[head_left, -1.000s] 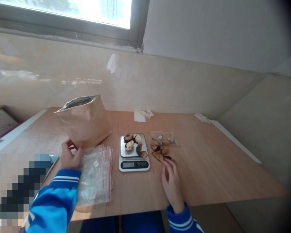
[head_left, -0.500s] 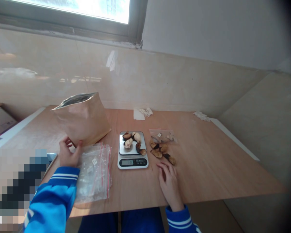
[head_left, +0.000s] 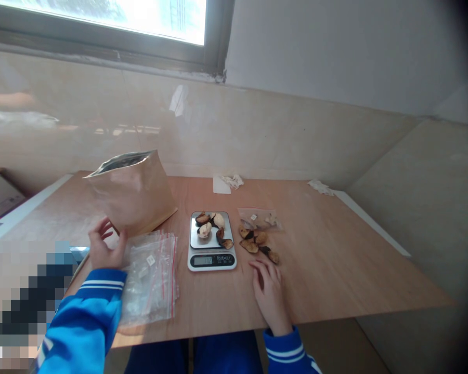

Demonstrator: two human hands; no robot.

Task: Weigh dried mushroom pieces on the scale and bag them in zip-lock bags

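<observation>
My left hand (head_left: 106,250) is open beside the lower front corner of a brown kraft pouch (head_left: 140,195); its thumb and fingers are apart, and I cannot tell whether they touch it. The pouch stands with its top gaping. Clear zip bags (head_left: 152,291) lie stacked by that wrist. Several dried, dark-edged pieces (head_left: 205,230) rest on a digital kitchen scale (head_left: 195,243), whose reading is too blurred to read. More brown dried pieces (head_left: 249,245) lie right of it, against a small filled zip bag (head_left: 265,218). Just below them, my right hand (head_left: 271,293) rests open on the table, holding nothing.
Crumpled white tissue (head_left: 234,181) and a white paper piece (head_left: 221,185) lie at the back of the wooden table (head_left: 335,270), near the tiled wall. Another crumpled tissue (head_left: 322,187) is at the back right. A box (head_left: 2,200) stands at the far left.
My left hand has shifted slightly left, its thumb drawing away from the pouch's corner. My right hand stays in place. The view has tilted a little.
</observation>
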